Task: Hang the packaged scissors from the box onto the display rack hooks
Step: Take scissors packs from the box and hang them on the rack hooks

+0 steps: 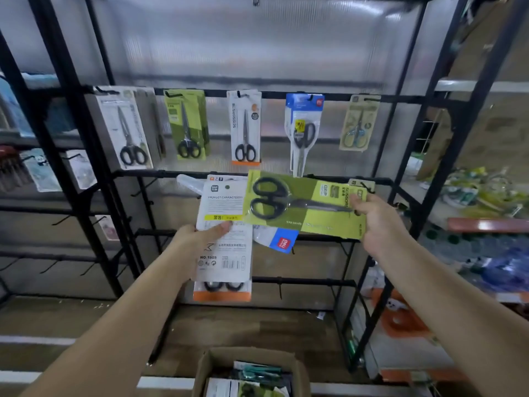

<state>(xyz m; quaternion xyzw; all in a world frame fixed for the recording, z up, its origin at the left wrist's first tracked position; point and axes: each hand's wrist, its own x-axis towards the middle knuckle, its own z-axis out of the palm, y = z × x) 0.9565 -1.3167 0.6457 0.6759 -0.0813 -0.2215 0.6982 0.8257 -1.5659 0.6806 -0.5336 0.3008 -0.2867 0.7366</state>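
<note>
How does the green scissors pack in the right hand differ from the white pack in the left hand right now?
The green pack lies sideways, scissor handles pointing left, pinched at one end by the right hand; the white pack stands upright, gripped at its side edge by the left hand. The green pack shows its front with the scissors; the white pack shows its printed back. Both are off the hooks, before the rack.

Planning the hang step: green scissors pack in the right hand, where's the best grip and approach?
Judging from its pose, pinch the green scissors pack by the card edge just beside its hang-hole end, about where the right hand holds it now, coming from the right. It lies sideways, handles left; the flat card there avoids the blister bulge and leaves the hole free.
</note>
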